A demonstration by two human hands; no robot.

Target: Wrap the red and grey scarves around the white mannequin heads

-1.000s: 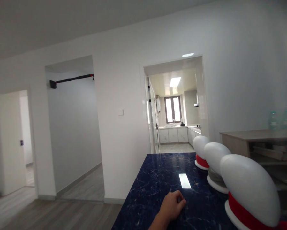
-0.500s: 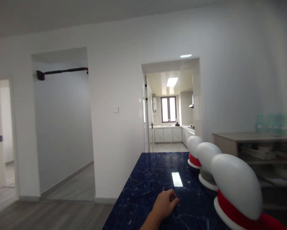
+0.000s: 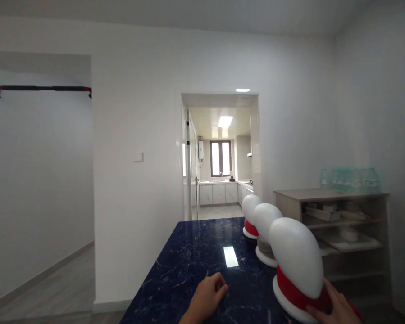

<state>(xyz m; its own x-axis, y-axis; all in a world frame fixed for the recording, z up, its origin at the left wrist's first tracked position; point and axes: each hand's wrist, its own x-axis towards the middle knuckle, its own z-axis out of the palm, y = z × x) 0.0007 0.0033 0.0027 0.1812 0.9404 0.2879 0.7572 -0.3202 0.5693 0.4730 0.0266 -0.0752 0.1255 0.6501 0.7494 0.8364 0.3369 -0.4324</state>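
Observation:
Three white egg-shaped head forms on round bases stand in a row along the right of a dark blue marble-patterned table [image 3: 175, 265]. The nearest head form [image 3: 297, 256] has a red cloth [image 3: 297, 290] wrapped round its neck. My right hand [image 3: 337, 306] is at the right side of that neck, fingers closing on the red cloth, and a bit of red shows beyond the hand. My left hand [image 3: 207, 294] rests on the tabletop, loosely curled, with nothing seen in it. Behind, the middle head form [image 3: 268, 220] has a grey band [image 3: 265, 245], and the farthest head form [image 3: 251, 207] a red band [image 3: 250, 228].
A wooden shelf unit [image 3: 324, 194] stands beyond the table at the right, with trays and papers inside. Several greenish plastic bottles [image 3: 354, 180] are on top. A doorway ahead opens to a kitchen with cabinets [image 3: 219, 194]. A black bar [image 3: 45, 88] spans the left recess.
The view has turned right, so everything sits farther left. My right hand has come into view at the nearest head form's red cloth. My left hand stays curled on the table.

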